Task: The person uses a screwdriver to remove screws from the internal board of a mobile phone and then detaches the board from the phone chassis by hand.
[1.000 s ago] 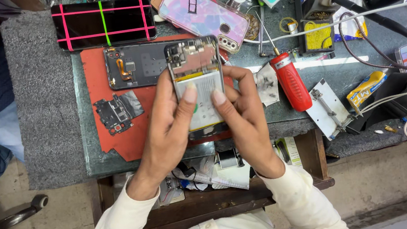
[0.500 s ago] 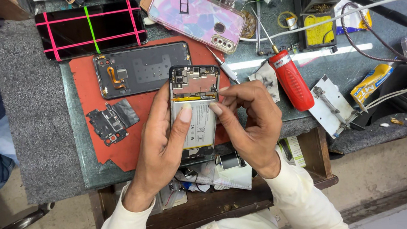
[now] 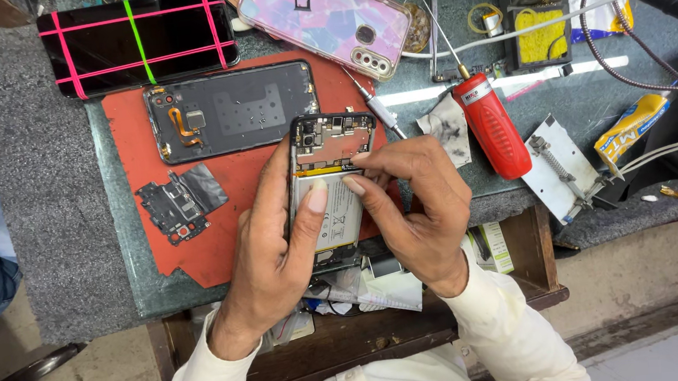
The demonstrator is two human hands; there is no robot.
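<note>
Head view: both hands, left (image 3: pixel 278 246) and right (image 3: pixel 419 207), grip the opened phone (image 3: pixel 330 187), thumbs pressing its battery (image 3: pixel 333 212).

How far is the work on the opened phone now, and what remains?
Done: the back cover and a small shield piece lie off on the red mat. In hand: the left hand holds the opened phone, thumb on its battery; the right hand fingers its upper edge. Left: the battery is still in place and the phone is uncovered.
</note>
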